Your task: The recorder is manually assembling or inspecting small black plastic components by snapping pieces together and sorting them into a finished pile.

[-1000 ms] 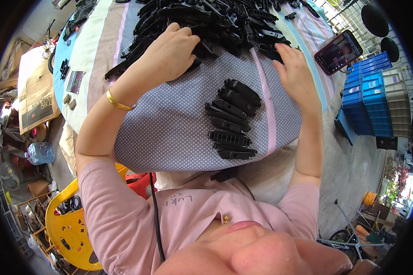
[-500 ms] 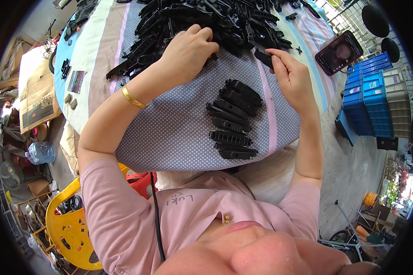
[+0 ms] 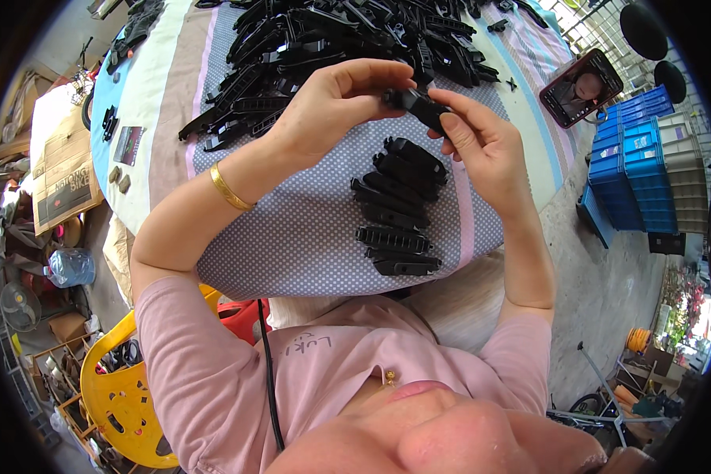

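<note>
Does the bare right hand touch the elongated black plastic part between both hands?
Touching. The head view shows the right hand pinching the elongated black plastic part.

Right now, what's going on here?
A person's right hand grips a black part, with the left hand at its other end; whether that one holds a second piece is unclear. A heap of black pieces lies beyond the hands. A short row lies nearer the person on the tablecloth.
</note>
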`<act>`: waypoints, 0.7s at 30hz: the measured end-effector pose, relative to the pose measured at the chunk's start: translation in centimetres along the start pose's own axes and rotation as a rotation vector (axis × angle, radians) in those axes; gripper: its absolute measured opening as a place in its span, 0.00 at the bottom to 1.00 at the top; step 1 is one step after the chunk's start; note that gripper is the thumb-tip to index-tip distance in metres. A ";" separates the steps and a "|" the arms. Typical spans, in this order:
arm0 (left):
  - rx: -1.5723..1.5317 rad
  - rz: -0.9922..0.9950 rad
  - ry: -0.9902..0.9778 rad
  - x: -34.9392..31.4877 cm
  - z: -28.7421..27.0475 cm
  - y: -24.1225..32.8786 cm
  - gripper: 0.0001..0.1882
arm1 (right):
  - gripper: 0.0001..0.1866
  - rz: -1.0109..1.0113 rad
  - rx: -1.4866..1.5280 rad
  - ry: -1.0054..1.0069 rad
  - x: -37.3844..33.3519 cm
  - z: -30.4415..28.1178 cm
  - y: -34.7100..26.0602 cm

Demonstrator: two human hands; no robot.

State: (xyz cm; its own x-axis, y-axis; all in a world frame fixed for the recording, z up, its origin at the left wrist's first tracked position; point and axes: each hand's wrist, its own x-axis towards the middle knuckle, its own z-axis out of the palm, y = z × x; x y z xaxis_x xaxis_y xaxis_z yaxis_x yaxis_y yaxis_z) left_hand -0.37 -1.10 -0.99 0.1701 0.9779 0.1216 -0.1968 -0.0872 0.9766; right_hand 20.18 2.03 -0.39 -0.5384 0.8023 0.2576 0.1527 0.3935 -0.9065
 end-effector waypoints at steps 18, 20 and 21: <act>0.226 0.183 0.004 -1.1 1.6 0.2 0.22 | 0.22 -0.371 -0.562 0.002 0.2 -0.5 -1.1; 0.297 0.211 0.023 -0.9 1.6 0.1 0.21 | 0.23 -0.227 -0.429 -0.135 -0.1 -0.6 -0.7; 0.532 0.268 0.011 -0.9 1.4 0.2 0.22 | 0.23 -0.257 -0.487 -0.084 -0.2 -0.5 -0.3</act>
State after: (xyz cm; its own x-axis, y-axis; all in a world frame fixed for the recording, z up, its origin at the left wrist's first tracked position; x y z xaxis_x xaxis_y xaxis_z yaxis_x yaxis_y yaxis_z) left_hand 0.81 -2.31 -0.68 0.1710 0.9103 0.3769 0.2800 -0.4116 0.8673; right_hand 20.67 1.99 0.02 -0.6697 0.6228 0.4046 0.3627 0.7496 -0.5536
